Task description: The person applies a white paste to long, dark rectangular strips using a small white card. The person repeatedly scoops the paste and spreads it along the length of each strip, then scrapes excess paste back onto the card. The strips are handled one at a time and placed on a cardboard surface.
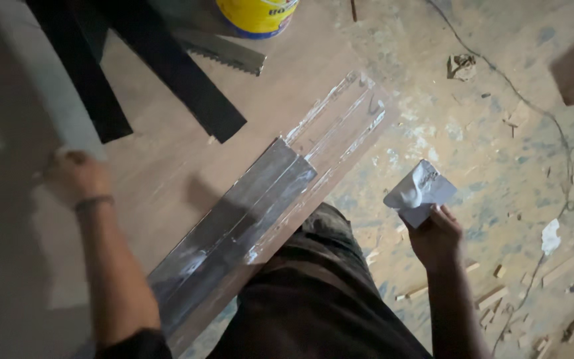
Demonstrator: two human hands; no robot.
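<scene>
My right hand (436, 236) grips a small flat scraper card (420, 191) smeared with white glue, held above the dusty floor to the right of my knee. A long wooden board (167, 166) lies diagonally in front of me. Along its right edge runs a band of wet, shiny glue (254, 206). My left hand (74, 176) is at the left, its fingers closed on the edge of a pale grey panel (41, 106). My dark-trousered leg (313, 286) presses against the board's near edge.
A yellow tub (255, 14) stands at the top, with a hand saw blade (224, 53) beside it. Two black strips (167, 73) lie across the board's far end. A thin cable (546, 119) and several wood offcuts (493, 296) litter the floor on the right.
</scene>
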